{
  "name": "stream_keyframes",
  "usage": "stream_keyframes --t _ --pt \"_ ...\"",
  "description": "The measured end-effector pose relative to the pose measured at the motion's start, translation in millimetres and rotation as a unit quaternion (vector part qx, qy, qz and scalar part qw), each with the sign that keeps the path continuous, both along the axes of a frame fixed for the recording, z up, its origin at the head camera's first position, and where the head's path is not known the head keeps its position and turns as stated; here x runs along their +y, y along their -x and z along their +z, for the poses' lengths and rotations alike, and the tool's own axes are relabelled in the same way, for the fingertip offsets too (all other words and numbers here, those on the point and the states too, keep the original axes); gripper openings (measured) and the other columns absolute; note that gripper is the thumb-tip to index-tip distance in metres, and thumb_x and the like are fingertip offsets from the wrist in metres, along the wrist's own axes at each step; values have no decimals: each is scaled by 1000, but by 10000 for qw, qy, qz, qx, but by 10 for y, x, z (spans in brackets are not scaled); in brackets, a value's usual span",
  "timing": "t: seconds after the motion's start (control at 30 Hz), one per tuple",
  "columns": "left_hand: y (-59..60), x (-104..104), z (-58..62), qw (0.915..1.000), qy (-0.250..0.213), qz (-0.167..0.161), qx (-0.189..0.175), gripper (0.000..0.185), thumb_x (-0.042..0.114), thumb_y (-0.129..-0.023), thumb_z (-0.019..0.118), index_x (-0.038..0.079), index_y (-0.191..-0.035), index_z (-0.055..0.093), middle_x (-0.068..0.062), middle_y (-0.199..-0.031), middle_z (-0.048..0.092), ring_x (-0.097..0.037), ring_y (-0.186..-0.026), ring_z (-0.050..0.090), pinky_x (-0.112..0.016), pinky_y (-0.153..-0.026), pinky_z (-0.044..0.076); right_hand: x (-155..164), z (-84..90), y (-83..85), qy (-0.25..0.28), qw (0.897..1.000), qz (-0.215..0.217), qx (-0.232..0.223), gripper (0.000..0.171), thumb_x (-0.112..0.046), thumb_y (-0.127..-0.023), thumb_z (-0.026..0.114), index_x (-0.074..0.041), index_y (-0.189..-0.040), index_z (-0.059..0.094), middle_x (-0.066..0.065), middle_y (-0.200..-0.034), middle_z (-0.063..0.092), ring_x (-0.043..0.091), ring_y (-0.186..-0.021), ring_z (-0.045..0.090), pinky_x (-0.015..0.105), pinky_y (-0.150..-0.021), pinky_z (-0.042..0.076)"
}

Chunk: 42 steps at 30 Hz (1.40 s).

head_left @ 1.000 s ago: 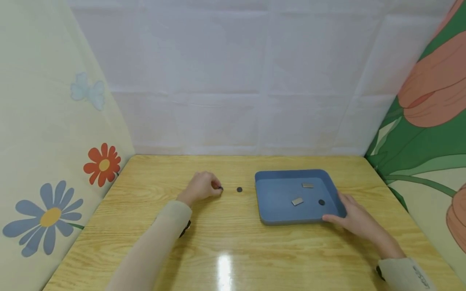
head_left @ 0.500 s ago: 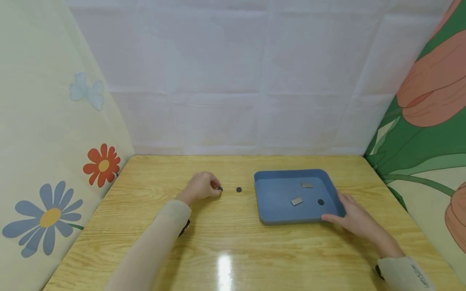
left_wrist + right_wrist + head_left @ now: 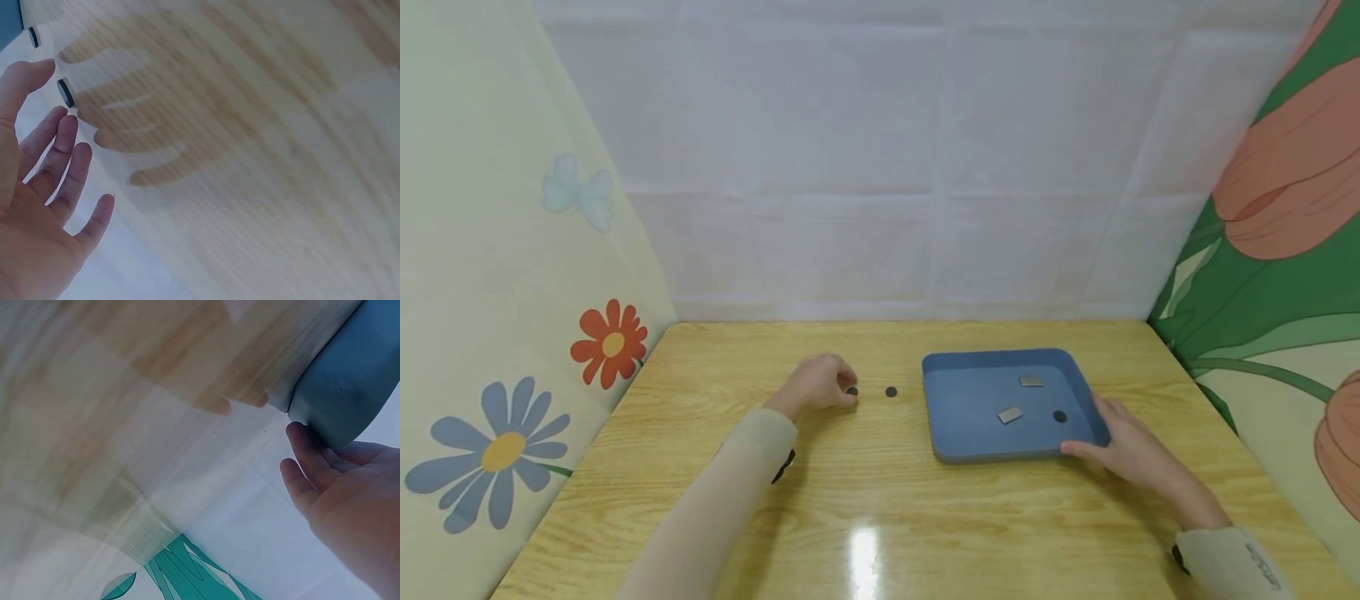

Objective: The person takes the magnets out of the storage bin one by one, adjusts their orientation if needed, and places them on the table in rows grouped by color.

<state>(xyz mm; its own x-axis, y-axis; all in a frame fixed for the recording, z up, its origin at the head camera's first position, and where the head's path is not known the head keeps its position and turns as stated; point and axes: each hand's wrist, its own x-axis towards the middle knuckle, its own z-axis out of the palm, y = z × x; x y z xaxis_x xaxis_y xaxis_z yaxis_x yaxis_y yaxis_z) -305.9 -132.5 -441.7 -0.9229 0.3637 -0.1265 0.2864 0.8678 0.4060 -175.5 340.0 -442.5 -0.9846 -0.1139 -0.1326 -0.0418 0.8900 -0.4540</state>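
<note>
My left hand [image 3: 815, 385] is low over the wooden table [image 3: 880, 492], thumb and fingers parted around a small dark round disc [image 3: 852, 391]. In the left wrist view a gap shows between the fingertips and that disc [image 3: 65, 93], which rests on the table. A second dark disc [image 3: 891, 392] lies just to the right. My right hand [image 3: 1131, 446] holds the near right corner of a blue tray [image 3: 931, 417], thumb at the front rim and fingers along the right side. Inside the tray are two silvery rectangular pieces [image 3: 1011, 415] and one dark disc [image 3: 1059, 417].
A white cloth [image 3: 805, 167] hangs behind the table's back edge. Flower-printed cloths stand on the left [image 3: 497, 250] and right [image 3: 1292, 275]. Light glares off the table near the front.
My left thumb and fingers have loosened from the disc, which now shows more fully between them. The right hand and tray stay put; the head view has shifted slightly.
</note>
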Motion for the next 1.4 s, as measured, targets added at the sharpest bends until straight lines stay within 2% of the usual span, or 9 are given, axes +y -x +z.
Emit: stream_keyframes --t 0.23,0.43,0.63,0.87,1.07,1.2,1.4 --pt "14 128 62 9982 194 -432 375 43 29 -85 83 11 -124 74 -2 -113 73 -21 -105 66 -45 -98 55 5 1 3 -27 10000 3 38 121 -66 -88 70 14 -159 12 45 -159 18 67 -140 28 77 -109 34" --pt "52 330 162 9973 175 -569 434 46 32 -87 82 15 -128 72 -3 -122 71 -25 -117 65 -47 -102 53 7 -9 10 -10 10000 -6 62 122 -68 -87 69 14 -159 13 45 -159 19 66 -141 28 77 -110 33" --pt "83 549 258 9925 226 -947 746 49 35 -87 83 14 -130 71 -4 -121 71 -27 -117 65 -46 -102 54 12 -31 18 6 10000 -23 82 123 -69 -87 70 13 -159 13 44 -160 18 66 -141 28 76 -111 32" --pt "84 787 349 9901 140 -1155 785 49 34 -87 83 13 -130 71 -6 -121 72 -28 -118 65 -47 -104 52 10 -30 5 25 9998 17 179 122 -67 -87 71 14 -159 14 44 -159 21 65 -142 29 76 -111 33" --pt "94 971 360 9863 144 -1354 936 47 33 -87 83 14 -128 72 -2 -120 73 -26 -119 65 -49 -108 49 13 -40 9 18 9998 -18 175 122 -67 -87 70 13 -159 14 44 -160 21 65 -142 29 75 -111 33" --pt "82 1077 354 9861 79 -1437 833 47 32 -88 82 12 -130 72 -3 -127 71 -30 -130 60 -55 -116 41 14 -39 11 51 9999 -44 147 122 -68 -87 70 13 -159 13 43 -160 20 65 -142 28 76 -111 33" --pt "46 1234 363 9838 114 -1575 846 48 32 -89 81 11 -131 71 -6 -138 67 -31 -136 56 -55 -121 37 8 -33 10 73 9998 -40 165 122 -67 -87 70 13 -159 14 43 -160 21 64 -143 28 75 -112 33"
